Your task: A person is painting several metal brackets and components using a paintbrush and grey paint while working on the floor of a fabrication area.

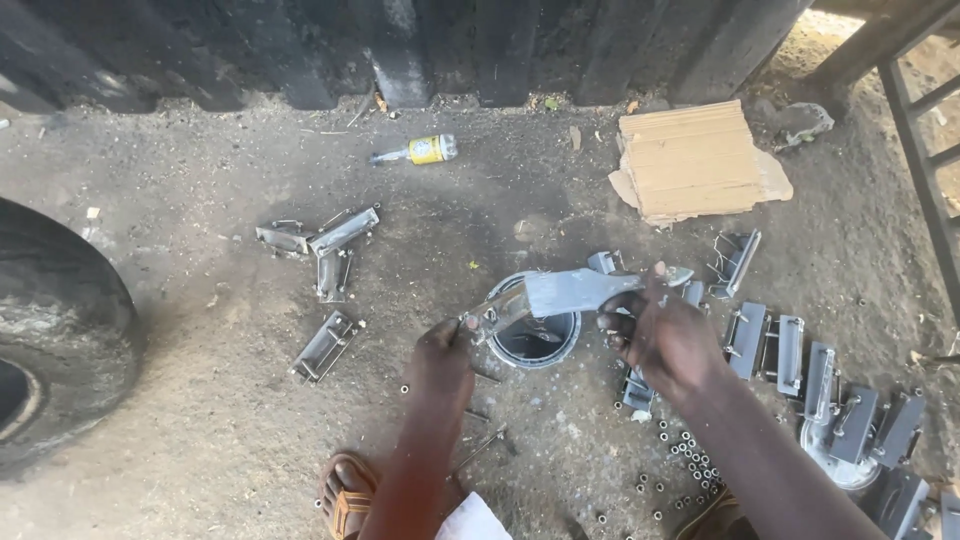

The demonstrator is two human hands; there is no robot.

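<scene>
The bracket held over the middle is dull silver-grey, and the tin beneath it has a pale grey rim around a black inside. At three to four o'clock the brackets lie in the same steel grey, like those at ten o'clock; the nuts at five o'clock are grey with dark holes. At twelve o'clock lies a clear bottle with a yellow label, at one o'clock tan cardboard, at nine a black tyre, at six an orange-brown sandal, all on grey-brown dirt.

Both hands, left and right, gripping a grey metal bracket above a round tin.
</scene>
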